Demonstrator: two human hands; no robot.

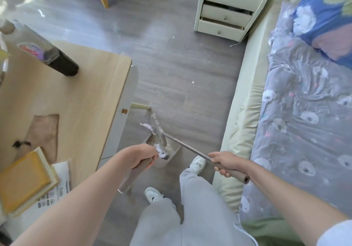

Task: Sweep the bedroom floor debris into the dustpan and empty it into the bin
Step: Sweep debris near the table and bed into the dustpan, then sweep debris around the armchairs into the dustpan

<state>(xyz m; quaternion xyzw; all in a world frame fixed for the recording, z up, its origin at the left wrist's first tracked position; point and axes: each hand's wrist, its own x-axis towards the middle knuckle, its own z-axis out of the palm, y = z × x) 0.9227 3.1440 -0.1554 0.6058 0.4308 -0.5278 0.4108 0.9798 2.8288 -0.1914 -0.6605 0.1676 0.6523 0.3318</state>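
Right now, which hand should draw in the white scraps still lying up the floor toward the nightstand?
Right, probably. The right hand grips the broom handle, whose head points toward the scraps. The left hand holds the dustpan handle, keeping the dustpan in place.

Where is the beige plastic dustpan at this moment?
In the head view, the beige plastic dustpan sits on the grey wood-look floor at lower centre, beside the light wooden table and just ahead of the left hand gripping its handle.
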